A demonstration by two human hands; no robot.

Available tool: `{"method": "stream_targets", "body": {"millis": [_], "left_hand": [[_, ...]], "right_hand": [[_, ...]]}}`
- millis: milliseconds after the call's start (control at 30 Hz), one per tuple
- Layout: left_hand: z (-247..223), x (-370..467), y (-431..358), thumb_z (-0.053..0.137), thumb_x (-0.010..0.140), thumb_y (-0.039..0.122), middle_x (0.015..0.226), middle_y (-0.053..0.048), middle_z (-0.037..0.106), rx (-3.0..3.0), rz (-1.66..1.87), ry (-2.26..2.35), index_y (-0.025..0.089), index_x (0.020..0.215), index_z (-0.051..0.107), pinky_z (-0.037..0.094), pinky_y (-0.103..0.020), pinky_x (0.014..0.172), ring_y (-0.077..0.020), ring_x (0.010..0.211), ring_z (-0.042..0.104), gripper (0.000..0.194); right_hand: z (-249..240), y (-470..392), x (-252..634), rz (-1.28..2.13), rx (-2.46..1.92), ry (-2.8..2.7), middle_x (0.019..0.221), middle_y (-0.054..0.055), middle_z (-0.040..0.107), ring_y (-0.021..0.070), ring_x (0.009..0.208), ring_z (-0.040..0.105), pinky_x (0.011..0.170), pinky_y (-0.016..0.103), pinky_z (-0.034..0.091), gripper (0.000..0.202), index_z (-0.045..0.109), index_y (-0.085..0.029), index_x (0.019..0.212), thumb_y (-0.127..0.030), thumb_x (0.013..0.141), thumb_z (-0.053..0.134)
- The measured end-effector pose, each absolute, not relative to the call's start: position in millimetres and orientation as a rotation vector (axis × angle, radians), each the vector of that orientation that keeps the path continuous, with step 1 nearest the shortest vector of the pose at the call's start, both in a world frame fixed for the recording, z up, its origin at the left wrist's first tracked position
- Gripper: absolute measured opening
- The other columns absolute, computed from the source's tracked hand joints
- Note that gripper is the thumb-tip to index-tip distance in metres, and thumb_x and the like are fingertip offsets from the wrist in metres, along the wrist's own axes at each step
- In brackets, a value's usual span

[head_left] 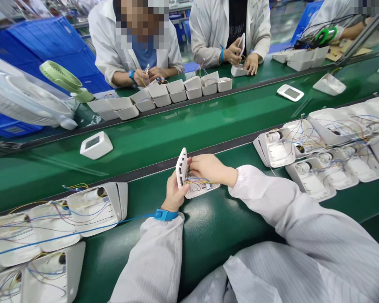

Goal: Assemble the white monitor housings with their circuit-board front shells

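My left hand [174, 191] is closed on a white plastic cover [181, 167], holding it upright on its edge with the thumb on its inner side. Below and to the right of the cover lies an open white housing [199, 190] with coloured wires in it. My right hand [208, 167] reaches behind the cover, over the housing, with its fingers bent toward the wires. Its fingertips are partly hidden, and what they pinch cannot be made out. A blue wrist strap [166, 215] with a cord circles my left wrist.
Open wired housings [91, 210] stand in rows at left, and more housings [316, 176] at right. Beyond a dark rail [151, 168], the green belt [189, 130] carries a finished-looking unit [96, 145] and a screen cover [289, 92]. Two co-workers [230, 33] handle parts opposite. A green fan [61, 78] stands at left.
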State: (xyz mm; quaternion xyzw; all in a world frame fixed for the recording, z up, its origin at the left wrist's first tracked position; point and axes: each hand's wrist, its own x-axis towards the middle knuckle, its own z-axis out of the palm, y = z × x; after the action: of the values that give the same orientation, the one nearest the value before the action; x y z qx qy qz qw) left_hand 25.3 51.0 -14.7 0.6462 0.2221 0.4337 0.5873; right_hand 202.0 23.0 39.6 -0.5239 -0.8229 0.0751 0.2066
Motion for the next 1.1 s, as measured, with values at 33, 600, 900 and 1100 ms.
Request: {"method": "stream_targets", "body": {"millis": [33, 600, 900, 1100], "left_hand": [[-13, 26, 51, 0.069, 0.074, 0.054, 0.133, -0.014, 0.060, 1.509, 1.011, 0.487, 0.017, 0.131, 0.058, 0.040, -0.050, 0.111, -0.0355, 0.127, 0.053, 0.069], [-11, 26, 56, 0.068, 0.078, 0.048, 0.139, -0.016, 0.052, 1.536, 1.037, 0.447, 0.019, 0.141, 0.046, 0.040, -0.052, 0.108, -0.0338, 0.123, 0.055, 0.073], [-6, 26, 56, 0.068, 0.079, 0.048, 0.137, -0.016, 0.054, 1.533, 1.023, 0.456, 0.018, 0.137, 0.050, 0.045, -0.051, 0.104, -0.0339, 0.122, 0.055, 0.068], [-5, 25, 57, 0.068, 0.079, 0.047, 0.136, -0.016, 0.054, 1.543, 1.012, 0.448, 0.018, 0.133, 0.053, 0.045, -0.050, 0.103, -0.0338, 0.122, 0.055, 0.064]], "right_hand": [[41, 23, 202, 0.212, -1.476, -2.299, 0.096, 0.010, 0.070, 0.0193, 0.091, 0.061, 0.080, 0.031, 0.043, 0.023, 0.073, -0.013, 0.099, -0.025, 0.095, 0.053], [66, 31, 233, 0.686, -1.869, -2.211, 0.092, 0.006, 0.074, 0.0198, 0.083, 0.065, 0.063, 0.026, 0.036, 0.023, 0.074, -0.020, 0.095, -0.038, 0.084, 0.065], [94, 14, 231, 1.010, -1.369, -2.347, 0.076, 0.002, 0.066, 0.0127, 0.066, 0.054, 0.060, 0.024, 0.034, 0.042, 0.074, -0.016, 0.083, -0.058, 0.075, 0.071], [88, 18, 233, 1.222, -1.092, -2.353, 0.088, 0.003, 0.068, 0.0124, 0.076, 0.058, 0.069, 0.023, 0.040, 0.023, 0.075, -0.017, 0.095, -0.034, 0.089, 0.061]]}}
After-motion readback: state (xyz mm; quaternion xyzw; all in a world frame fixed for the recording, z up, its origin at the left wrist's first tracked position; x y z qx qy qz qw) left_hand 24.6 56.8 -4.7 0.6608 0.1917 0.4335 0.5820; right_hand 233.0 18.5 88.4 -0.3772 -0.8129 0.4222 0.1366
